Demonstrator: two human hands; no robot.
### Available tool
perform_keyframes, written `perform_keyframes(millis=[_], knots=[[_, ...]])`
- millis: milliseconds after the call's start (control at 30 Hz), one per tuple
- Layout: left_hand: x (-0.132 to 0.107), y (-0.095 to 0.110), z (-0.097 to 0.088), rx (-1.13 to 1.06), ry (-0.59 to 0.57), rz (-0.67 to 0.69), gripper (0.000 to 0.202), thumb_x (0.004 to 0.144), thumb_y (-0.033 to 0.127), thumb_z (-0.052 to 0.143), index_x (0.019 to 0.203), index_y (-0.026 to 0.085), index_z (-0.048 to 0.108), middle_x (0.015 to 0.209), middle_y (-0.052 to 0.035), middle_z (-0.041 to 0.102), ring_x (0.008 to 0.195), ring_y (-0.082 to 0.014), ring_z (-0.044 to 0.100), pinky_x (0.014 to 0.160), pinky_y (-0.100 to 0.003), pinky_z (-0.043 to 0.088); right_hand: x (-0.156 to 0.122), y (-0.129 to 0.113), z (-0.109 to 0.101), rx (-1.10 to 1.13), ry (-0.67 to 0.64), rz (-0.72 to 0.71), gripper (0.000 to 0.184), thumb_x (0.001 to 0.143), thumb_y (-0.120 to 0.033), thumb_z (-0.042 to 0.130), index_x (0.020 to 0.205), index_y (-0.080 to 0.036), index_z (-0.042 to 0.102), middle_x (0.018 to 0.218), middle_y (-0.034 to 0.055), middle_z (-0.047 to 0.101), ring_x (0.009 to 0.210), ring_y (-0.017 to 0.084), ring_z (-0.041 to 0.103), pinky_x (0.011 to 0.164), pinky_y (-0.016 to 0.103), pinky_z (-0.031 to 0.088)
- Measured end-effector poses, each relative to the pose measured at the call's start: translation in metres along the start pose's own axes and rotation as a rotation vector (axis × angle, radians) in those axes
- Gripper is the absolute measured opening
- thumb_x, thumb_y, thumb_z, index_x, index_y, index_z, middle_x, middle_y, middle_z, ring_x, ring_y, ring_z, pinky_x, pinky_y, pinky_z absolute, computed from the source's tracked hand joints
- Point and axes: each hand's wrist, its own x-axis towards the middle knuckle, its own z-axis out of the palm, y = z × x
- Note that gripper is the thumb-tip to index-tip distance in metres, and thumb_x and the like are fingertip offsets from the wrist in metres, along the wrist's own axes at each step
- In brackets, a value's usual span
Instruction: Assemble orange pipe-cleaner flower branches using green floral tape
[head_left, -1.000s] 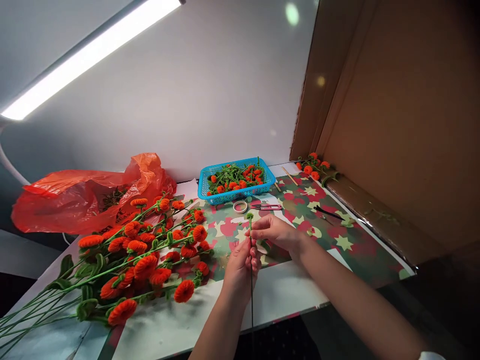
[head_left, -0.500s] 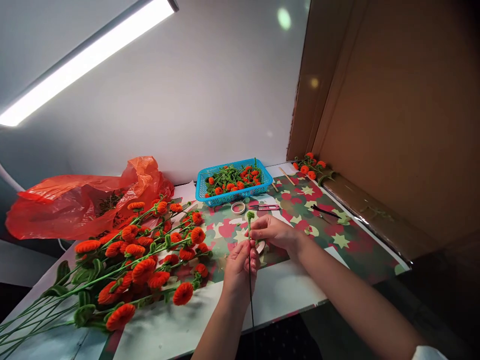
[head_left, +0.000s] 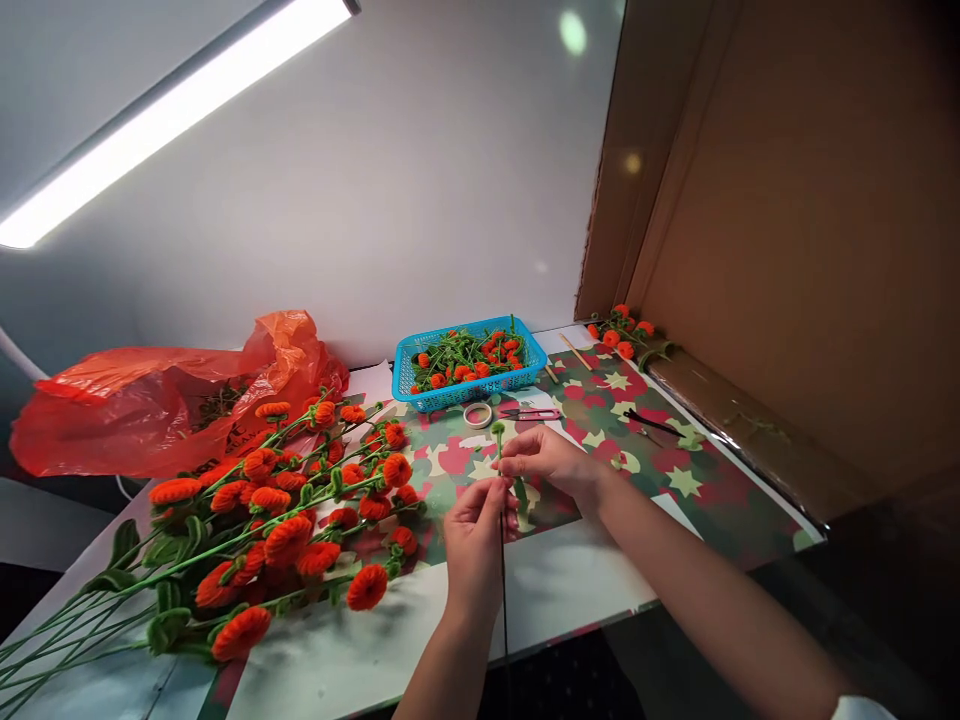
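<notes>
Left hand is pinching green stem, right hand pinching higher, nearer the bud; stem is running near-upright between them, over desk edge.

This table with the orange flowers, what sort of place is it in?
Probably a small craft corner, at home or in a workshop; I can't tell which. A bright lamp hangs over the table, orange fuzzy flowers lie heaped on it, and pink snips lie near a blue basket.
</notes>
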Motion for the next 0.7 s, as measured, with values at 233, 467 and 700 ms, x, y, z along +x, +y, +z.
perform_keyframes(millis=[233, 467, 700], knots=[[0.001, -0.004, -0.002, -0.064, -0.078, -0.053, 0.033, 0.067, 0.045, 0.070, 0.072, 0.014, 0.061, 0.049, 0.0060, 0.047, 0.035, -0.0020, 0.034, 0.034, -0.014, 0.026, 0.002, 0.007, -0.002, 0.126, -0.041, 0.085, 0.032, 0.061, -0.036, 0.078, 0.078, -0.011, 0.069, 0.062, 0.0002, 0.063, 0.059, 0.011, 0.057, 0.057, 0.023, 0.042], [-0.004, -0.004, -0.003, 0.332, 0.033, 0.183, 0.028, 0.074, 0.042, 0.064, 0.067, 0.015, 0.063, 0.051, 0.0036, 0.051, 0.045, -0.0068, 0.045, 0.042, -0.016, 0.036, -0.003, -0.005, 0.004, 0.038, 0.120, 0.096, 0.026, 0.055, -0.031, 0.081, 0.063, -0.011, 0.065, 0.063, -0.0004, 0.062, 0.060, 0.010, 0.055, 0.058, 0.023, 0.040], [-0.006, -0.004, -0.004, 0.265, 0.061, 0.191, 0.023, 0.068, 0.037, 0.071, 0.074, 0.015, 0.066, 0.058, 0.0002, 0.059, 0.055, -0.0115, 0.055, 0.049, -0.020, 0.047, -0.005, -0.007, 0.005, 0.041, 0.114, 0.085, 0.025, 0.058, -0.029, 0.080, 0.062, -0.012, 0.063, 0.060, -0.0026, 0.058, 0.058, 0.008, 0.052, 0.056, 0.021, 0.038]])
